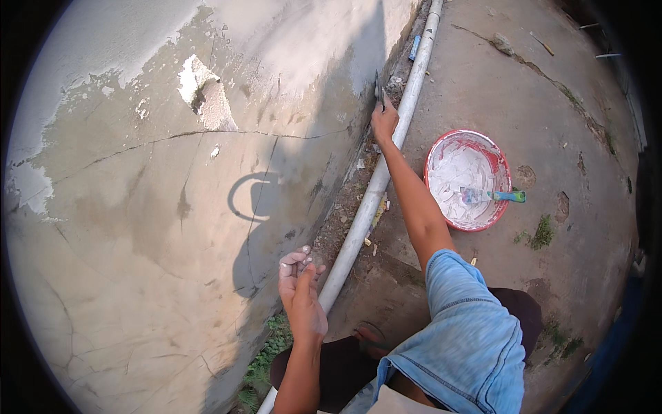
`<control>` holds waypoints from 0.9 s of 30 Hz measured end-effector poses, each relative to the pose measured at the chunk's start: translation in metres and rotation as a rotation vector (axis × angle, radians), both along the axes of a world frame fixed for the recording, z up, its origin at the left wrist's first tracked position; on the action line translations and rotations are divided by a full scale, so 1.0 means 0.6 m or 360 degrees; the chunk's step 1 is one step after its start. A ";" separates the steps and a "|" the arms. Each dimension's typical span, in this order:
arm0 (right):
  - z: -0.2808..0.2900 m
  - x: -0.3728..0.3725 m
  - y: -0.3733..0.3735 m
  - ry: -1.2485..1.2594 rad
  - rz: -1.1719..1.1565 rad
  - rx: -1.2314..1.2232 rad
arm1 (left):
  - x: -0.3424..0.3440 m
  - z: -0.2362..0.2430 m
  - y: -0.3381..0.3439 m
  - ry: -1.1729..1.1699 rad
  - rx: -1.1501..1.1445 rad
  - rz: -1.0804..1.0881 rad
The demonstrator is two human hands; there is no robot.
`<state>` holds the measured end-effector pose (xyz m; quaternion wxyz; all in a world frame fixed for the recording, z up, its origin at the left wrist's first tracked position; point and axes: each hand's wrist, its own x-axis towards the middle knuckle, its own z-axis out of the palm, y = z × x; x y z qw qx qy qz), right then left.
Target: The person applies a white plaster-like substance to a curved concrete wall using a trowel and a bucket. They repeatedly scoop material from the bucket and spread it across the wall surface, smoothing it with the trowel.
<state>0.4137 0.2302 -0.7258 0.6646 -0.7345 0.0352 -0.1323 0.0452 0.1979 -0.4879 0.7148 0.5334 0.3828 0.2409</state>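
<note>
My right hand [384, 121] reaches far forward and grips a small metal scraper [378, 88], its blade against the foot of the cracked, peeling wall [158, 207]. My left hand [301, 286], smeared with white putty, rests near the wall's base with its fingers loosely curled and nothing in it. A long white pipe [376, 183] runs along the ground at the wall's foot, between my two hands. My right arm wears a rolled blue denim sleeve [469, 331].
A red basin [433, 155] coated in white putty sits on the concrete ground to the right, with a green-handled putty knife [496, 196] lying in it. Weeds [265, 362] grow at the wall's base. The ground has cracks, holes and scattered debris.
</note>
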 end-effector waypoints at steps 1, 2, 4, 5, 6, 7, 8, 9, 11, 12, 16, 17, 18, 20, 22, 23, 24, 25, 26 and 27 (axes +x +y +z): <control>0.008 -0.009 0.011 0.0070 0.0036 -0.0006 | -0.002 0.001 -0.002 0.0022 -0.0028 0.0007; 0.016 -0.021 0.024 0.0141 0.0067 -0.0011 | -0.002 0.003 -0.003 0.0045 -0.0055 0.0008; 0.020 -0.068 0.047 0.0028 -0.0042 -0.0276 | 0.004 -0.001 -0.007 0.0084 -0.0002 -0.0011; 0.036 -0.106 0.041 0.0130 0.0138 -0.0181 | 0.006 -0.005 -0.008 0.0102 0.0020 -0.0007; 0.053 -0.132 0.028 0.0226 0.0312 -0.0085 | 0.008 -0.009 -0.007 0.0105 -0.0006 -0.0011; 0.044 -0.133 0.010 0.0185 0.0399 -0.0040 | 0.010 -0.015 -0.005 0.0105 -0.0036 -0.0017; 0.025 -0.127 -0.016 0.0146 0.0490 0.0004 | 0.014 -0.019 -0.005 0.0107 -0.0066 -0.0019; 0.004 -0.120 -0.043 0.0112 0.0582 0.0046 | 0.022 -0.022 -0.009 0.0106 -0.0110 -0.0033; 0.021 -0.072 -0.090 0.0069 0.0421 0.0158 | 0.037 -0.028 -0.016 0.0113 -0.0194 -0.0048; 0.003 -0.027 -0.101 0.0099 0.0298 0.0089 | 0.042 -0.030 -0.022 0.0118 -0.0204 -0.0102; -0.022 0.053 -0.064 0.0133 0.0135 -0.0223 | 0.048 -0.037 -0.030 0.0134 -0.0244 -0.0197; -0.024 0.053 -0.060 0.0182 0.0242 -0.0216 | 0.047 -0.037 -0.030 0.0135 -0.0256 -0.0204; -0.027 0.050 -0.057 0.0135 0.0273 -0.0187 | 0.046 -0.037 -0.028 0.0124 -0.0255 -0.0203; -0.033 0.040 -0.052 0.0038 0.0322 -0.0129 | 0.045 -0.036 -0.024 0.0102 -0.0251 -0.0212; 0.002 -0.002 -0.056 0.0082 0.0442 -0.0117 | 0.046 -0.029 -0.026 0.0120 -0.0214 -0.0210; 0.026 -0.031 -0.059 0.0104 0.0496 -0.0115 | 0.048 -0.025 -0.027 0.0128 -0.0199 -0.0214; 0.041 -0.064 -0.057 -0.0004 0.0511 -0.0127 | 0.051 -0.025 -0.028 0.0117 -0.0210 -0.0233; 0.053 -0.093 -0.059 -0.0115 0.0530 -0.0138 | 0.054 -0.025 -0.028 0.0103 -0.0219 -0.0248; 0.061 -0.113 -0.071 -0.0095 0.0612 -0.0153 | 0.059 -0.026 -0.029 0.0090 -0.0227 -0.0261; 0.070 -0.131 -0.082 -0.0072 0.0694 -0.0163 | 0.063 -0.025 -0.031 0.0084 -0.0244 -0.0283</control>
